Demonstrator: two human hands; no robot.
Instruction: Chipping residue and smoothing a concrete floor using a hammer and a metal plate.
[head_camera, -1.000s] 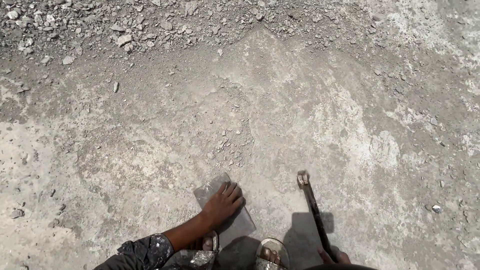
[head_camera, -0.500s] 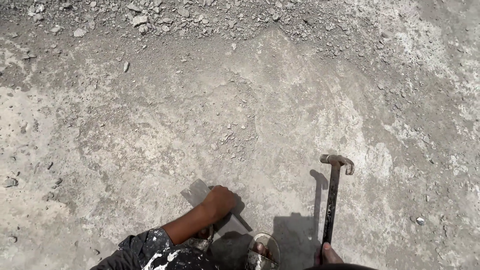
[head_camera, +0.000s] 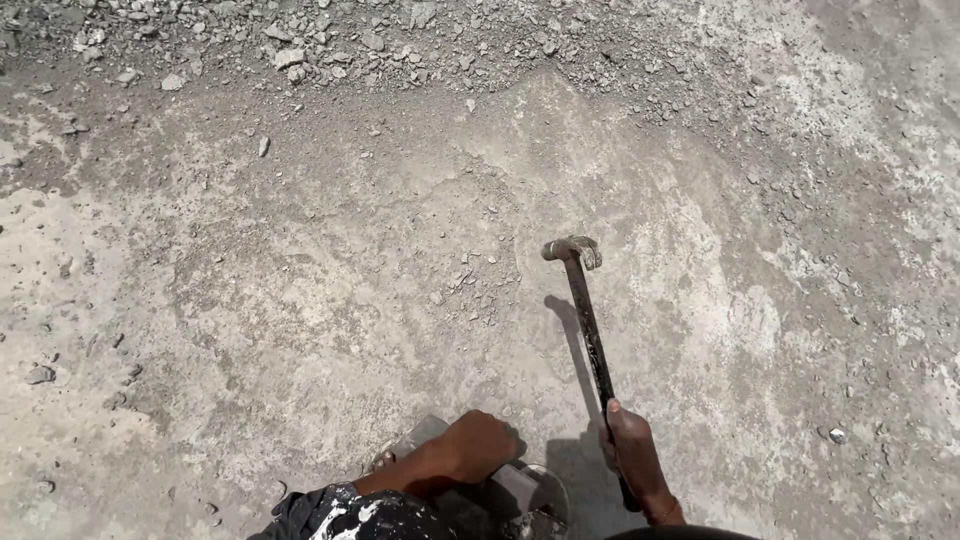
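Hammer (head_camera: 588, 330) clenched in right hand (head_camera: 633, 462), handle running up-left, head raised beyond; stone block (head_camera: 505, 488) pinned under closed left hand (head_camera: 478, 447), just left of grip.

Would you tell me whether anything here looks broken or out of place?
Nothing odd stands out. Loose stone chips litter the ground's far edge; the left hand presses a grey stone, the right hand grips a hammer.

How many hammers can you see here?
1. The hammer is raised over the ground, its handle gripped by the right hand. The left hand rests on a grey stone block beside it.
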